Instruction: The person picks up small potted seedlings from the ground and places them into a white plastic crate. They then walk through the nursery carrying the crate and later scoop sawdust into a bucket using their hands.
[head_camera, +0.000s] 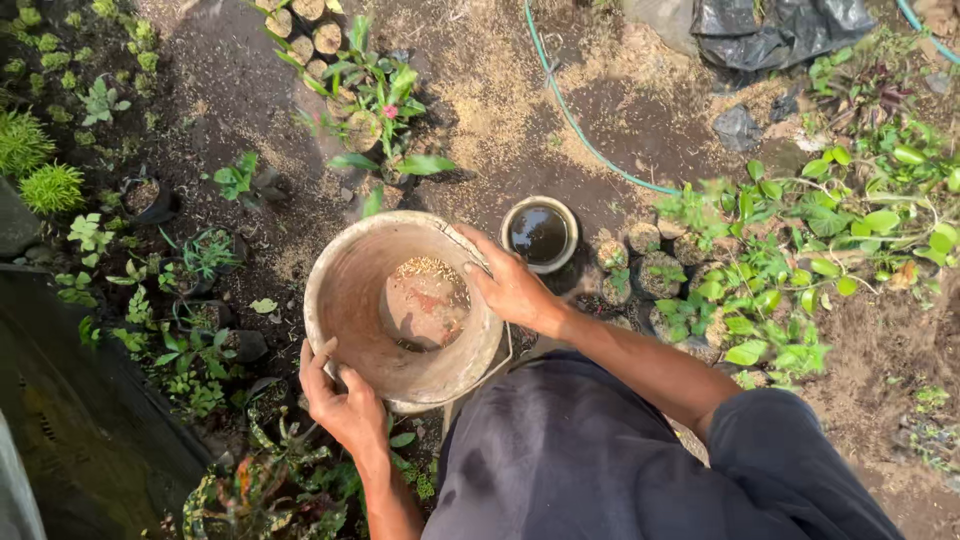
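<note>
Bare dark soil (620, 110), strewn with pale husks, fills most of the head view, with leafy green plants (800, 250) spreading over its right side and small seedlings in black nursery bags (205, 255) crowding its left. At the bottom, the person's dark trousers (600, 460) take up the middle foreground. Just above them, held over the ground between both hands, is a large, worn, mud-stained bucket (350, 290), tilted so its mouth faces the camera; a small heap of pale husks and soil (430, 295) lies at its bottom. A crumpled black plastic sheet (780, 30) sits at the top right edge, and a thin green hose (570, 115) runs in a curve from the top centre down toward the right-hand plants. The left hand (345, 405) grips the bucket's near rim from below, thumb hooked inside the rim and fingers curled on the outer wall. The right hand (510, 285) clasps the far right rim, fingers bent over the edge into the bucket's mouth. Just beyond the right hand, apart from the bucket, stands a small round tin of dark water (540, 233). A flowering potted plant with one pink bloom (385, 100) grows above the bucket, and a few cut log ends (305, 30) lie near the top.
</note>
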